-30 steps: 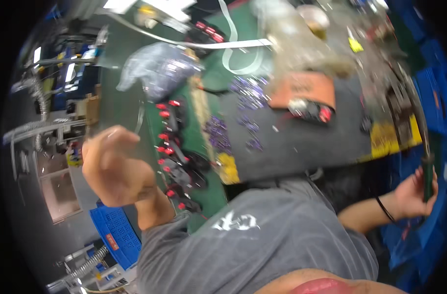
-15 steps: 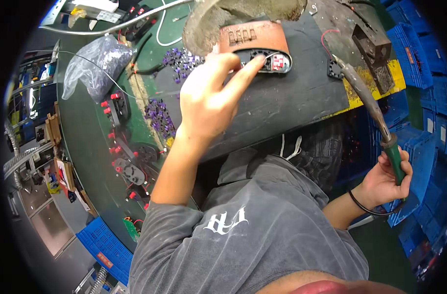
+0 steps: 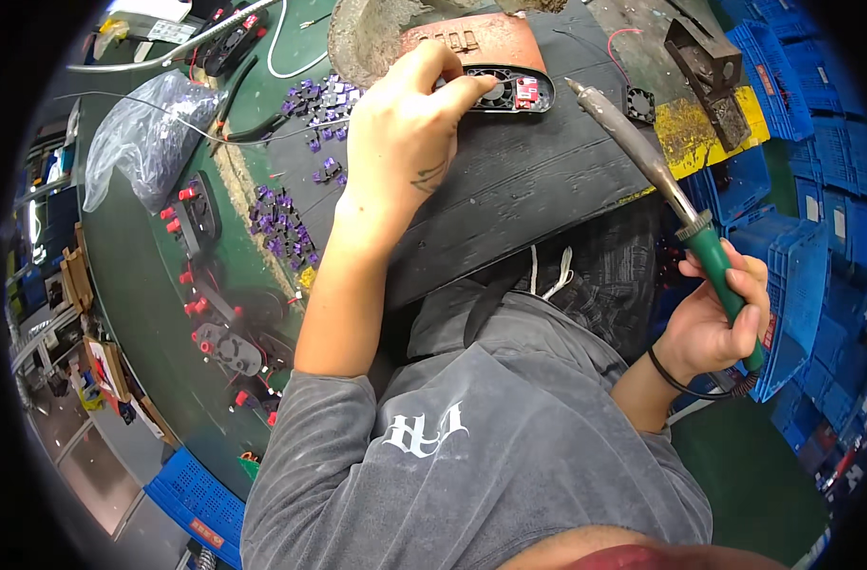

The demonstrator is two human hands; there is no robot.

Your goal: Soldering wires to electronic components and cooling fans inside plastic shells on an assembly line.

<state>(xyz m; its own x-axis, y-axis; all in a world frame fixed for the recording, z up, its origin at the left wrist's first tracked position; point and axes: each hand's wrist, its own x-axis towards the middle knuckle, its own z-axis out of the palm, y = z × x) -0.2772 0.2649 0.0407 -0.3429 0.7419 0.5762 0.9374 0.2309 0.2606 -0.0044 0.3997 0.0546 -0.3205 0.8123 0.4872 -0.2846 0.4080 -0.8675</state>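
Note:
My right hand (image 3: 723,318) grips the green handle of a soldering iron (image 3: 633,147), its cord curling below the wrist. The iron's tip points up and left, just right of an oval grey housing (image 3: 544,98). Inside the housing sit a small black fan (image 3: 493,93) and a red-and-white part (image 3: 527,90). My left hand (image 3: 400,128) reaches over the housing's left end, fingers closed in a pinch near the fan. A thin solder wire (image 3: 215,140) runs in from the left to this hand; its end is hidden by the fingers.
A brown slotted block (image 3: 495,40) and a rough grey lump (image 3: 357,43) lie behind the housing. Purple-black small parts (image 3: 283,228), a clear bag (image 3: 148,138) and red-tipped housings (image 3: 229,351) are at left. A metal stand (image 3: 704,81) and blue crates (image 3: 785,247) stand right.
The soldering iron has come left and up, its tip now close to the housing. My left hand stays over the housing, its fingers shifted slightly toward the left end. The whole view has shifted.

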